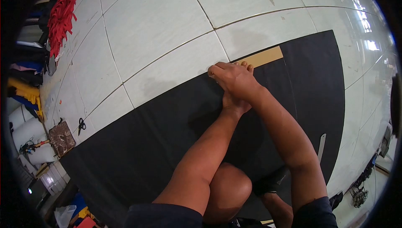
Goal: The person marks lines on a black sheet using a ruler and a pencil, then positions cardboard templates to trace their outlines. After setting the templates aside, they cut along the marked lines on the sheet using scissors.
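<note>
"Cloth count?"

"One, black, spread on the floor! One tan strip lies along its far edge, and two hands are there: right hand on top, fingers curled, hiding most of the left hand."

"And the grip?"

"Left fingertips show on the strip; whether either hand pinches anything, I cannot tell."

"Around them?"

"One ruler, partly behind the right arm; one pair of scissors beside one brown block. One knee blocks some cloth!"
</note>
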Tool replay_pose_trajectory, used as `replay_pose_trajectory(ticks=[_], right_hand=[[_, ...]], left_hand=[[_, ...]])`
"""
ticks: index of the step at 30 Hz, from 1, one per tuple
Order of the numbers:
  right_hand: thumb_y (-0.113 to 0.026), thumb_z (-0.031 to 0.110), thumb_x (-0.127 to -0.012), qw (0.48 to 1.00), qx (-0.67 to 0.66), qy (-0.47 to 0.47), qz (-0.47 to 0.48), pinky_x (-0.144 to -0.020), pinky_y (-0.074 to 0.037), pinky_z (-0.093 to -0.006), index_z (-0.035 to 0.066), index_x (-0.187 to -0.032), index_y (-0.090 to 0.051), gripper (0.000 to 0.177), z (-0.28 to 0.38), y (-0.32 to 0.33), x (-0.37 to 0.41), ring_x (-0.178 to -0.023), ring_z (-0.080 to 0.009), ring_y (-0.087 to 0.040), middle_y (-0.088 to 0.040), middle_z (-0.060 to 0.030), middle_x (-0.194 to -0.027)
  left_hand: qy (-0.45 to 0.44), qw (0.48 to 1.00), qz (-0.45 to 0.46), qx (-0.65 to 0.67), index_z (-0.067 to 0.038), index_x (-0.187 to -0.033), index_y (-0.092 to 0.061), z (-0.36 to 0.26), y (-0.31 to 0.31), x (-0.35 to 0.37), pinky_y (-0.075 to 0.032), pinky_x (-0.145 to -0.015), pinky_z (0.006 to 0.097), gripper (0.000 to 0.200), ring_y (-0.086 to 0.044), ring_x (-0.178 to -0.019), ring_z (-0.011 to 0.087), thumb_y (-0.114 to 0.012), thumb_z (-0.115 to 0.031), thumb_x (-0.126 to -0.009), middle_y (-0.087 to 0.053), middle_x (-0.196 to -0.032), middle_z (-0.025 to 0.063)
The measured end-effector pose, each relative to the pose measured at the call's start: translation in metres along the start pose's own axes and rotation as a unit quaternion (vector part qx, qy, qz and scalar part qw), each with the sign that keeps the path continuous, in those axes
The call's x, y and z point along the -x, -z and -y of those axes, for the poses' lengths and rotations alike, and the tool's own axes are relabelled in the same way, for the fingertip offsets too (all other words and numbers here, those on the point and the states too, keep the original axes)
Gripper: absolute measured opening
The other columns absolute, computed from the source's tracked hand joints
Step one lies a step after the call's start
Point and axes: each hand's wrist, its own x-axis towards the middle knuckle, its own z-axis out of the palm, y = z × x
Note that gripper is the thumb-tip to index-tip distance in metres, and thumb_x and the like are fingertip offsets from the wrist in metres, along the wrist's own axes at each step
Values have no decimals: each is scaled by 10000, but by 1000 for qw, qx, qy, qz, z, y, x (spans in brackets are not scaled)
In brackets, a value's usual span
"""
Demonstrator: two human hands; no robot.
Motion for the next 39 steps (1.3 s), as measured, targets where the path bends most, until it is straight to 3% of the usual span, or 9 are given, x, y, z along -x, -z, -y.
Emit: replay_pose_trajectory(ticks=[6,9,12,16,22,25,34,37,39], right_hand=[[-640,101,-929,992,-87,-28,-84,-762,-531,-418,60,-1064,-615,144,4,3,6,-867,-317,-678,-669,-127,-944],[-633,90,-960,943,-221,-126,-215,-788,-527,-371,39,-1104,-630,153,8,16,25,-861,-277,-683,-676,-140,-946],[-597,117,-1006,851,-342,-240,-319,-818,-522,-341,43,-1148,-634,164,-2,26,81,-892,-240,-680,-681,-127,-1002],[-572,161,-1031,763,-348,-359,-409,-827,-524,-347,49,-1169,-629,187,16,27,180,-932,-239,-673,-676,-119,-1047],[-534,250,-1042,919,-65,-373,-109,-857,-534,-461,60,-1148,-610,231,97,43,348,-1001,-335,-668,-660,-161,-1057],[-518,261,-1038,890,-12,-452,50,-886,-522,-507,59,-1135,-604,240,142,53,454,-1032,-378,-653,-655,-174,-1080],[-472,289,-1058,575,-13,-795,-192,-921,-493,-484,57,-1207,-561,290,322,-86,757,-1091,-393,-616,-616,-187,-1162],[-492,278,-1049,500,27,-805,-318,-922,-494,-484,58,-1196,-573,277,370,-183,807,-1094,-395,-608,-607,-184,-1159],[-540,248,-1021,449,61,-813,-367,-993,-470,-475,60,-1190,-595,259,389,-237,836,-1173,-381,-579,-593,-177,-1251]], left_hand=[[-3,1000,-12,27,-65,-1570,-308,0,-1,2,-112,-1232,564,684,-216,-1524,341,-459,-411,-999,-305,-1621,153],[25,992,119,37,-67,-1535,-369,-4,34,-5,-119,-1227,581,670,-248,-1511,348,-504,-400,-970,-340,-1597,154],[9,997,-76,27,-69,-1492,-427,-1,1,1,-152,-1216,593,644,-286,-1491,361,-548,-367,-934,-377,-1569,159],[4,996,-89,-3,-59,-1437,-479,-5,5,-6,-205,-1197,604,603,-338,-1456,385,-577,-308,-897,-427,-1525,164],[-42,994,-104,-17,13,-1356,-548,-9,14,-15,-318,-1123,561,535,-441,-1359,406,-592,-235,-884,-538,-1398,225],[-92,979,-171,-61,31,-1332,-557,6,-9,-14,-375,-1081,529,493,-491,-1303,406,-567,-236,-917,-544,-1377,236],[-116,971,-164,-131,61,-1360,-536,24,-22,-29,-426,-1046,529,520,-545,-1249,441,-494,-304,-992,-540,-1400,269],[-162,969,-102,-157,128,-1294,-552,40,-21,-66,-458,-1011,524,564,-586,-1180,453,-508,-353,-1004,-587,-1273,333],[-184,960,92,-189,132,-1198,-597,-7,10,-36,-481,-969,521,564,-601,-1156,466,-553,-388,-982,-589,-1259,345]])
